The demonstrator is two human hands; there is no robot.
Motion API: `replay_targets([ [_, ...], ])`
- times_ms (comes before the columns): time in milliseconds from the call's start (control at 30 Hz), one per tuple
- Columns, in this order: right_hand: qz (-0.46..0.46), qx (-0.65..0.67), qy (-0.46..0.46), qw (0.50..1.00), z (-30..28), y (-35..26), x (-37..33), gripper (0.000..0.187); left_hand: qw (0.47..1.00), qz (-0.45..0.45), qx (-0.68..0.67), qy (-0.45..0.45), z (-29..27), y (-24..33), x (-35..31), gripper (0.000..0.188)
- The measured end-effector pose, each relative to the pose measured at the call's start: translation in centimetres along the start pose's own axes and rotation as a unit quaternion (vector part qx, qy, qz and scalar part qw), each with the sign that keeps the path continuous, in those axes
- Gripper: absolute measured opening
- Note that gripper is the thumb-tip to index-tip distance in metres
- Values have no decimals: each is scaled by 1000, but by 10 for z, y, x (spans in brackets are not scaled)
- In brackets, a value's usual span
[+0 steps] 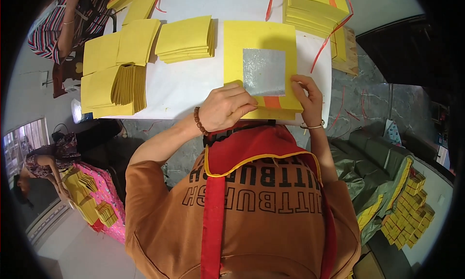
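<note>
In front of me on the white table lies yellow paper (259,34) with a silver foil square (264,71) and an orange patch (272,103) at its near edge. My left hand (225,107) is closed, its fingertips pinching the near edge of the paper beside the foil's lower left corner. At the right edge, my right hand (308,96) has its thumb and fingers curled round the side of the paper. Whether the paper is one sheet or several is hard to make out.
Folded yellow paper bundles (184,39) cover the table's left side, some fanned on edge (129,85). A tall yellow stack (315,10) with red string (332,34) stands far right. Other people work at the left (48,158). A green sofa (373,158) stands at right.
</note>
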State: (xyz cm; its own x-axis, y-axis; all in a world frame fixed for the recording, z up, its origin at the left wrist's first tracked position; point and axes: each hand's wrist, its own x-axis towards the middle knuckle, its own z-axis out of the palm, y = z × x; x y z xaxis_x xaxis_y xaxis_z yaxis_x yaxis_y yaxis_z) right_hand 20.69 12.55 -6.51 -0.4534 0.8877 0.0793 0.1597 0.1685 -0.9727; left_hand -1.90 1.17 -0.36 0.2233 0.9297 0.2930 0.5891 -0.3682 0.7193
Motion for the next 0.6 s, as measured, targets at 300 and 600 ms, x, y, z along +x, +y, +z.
replay_targets([
  [300,-4,6,8,1000,2,-1,-1,15,994,-76,-64,-53,-3,0,2,4],
  [600,-1,20,5,1000,2,4,1,15,964,-208,-137,-92,-8,1,10,12],
])
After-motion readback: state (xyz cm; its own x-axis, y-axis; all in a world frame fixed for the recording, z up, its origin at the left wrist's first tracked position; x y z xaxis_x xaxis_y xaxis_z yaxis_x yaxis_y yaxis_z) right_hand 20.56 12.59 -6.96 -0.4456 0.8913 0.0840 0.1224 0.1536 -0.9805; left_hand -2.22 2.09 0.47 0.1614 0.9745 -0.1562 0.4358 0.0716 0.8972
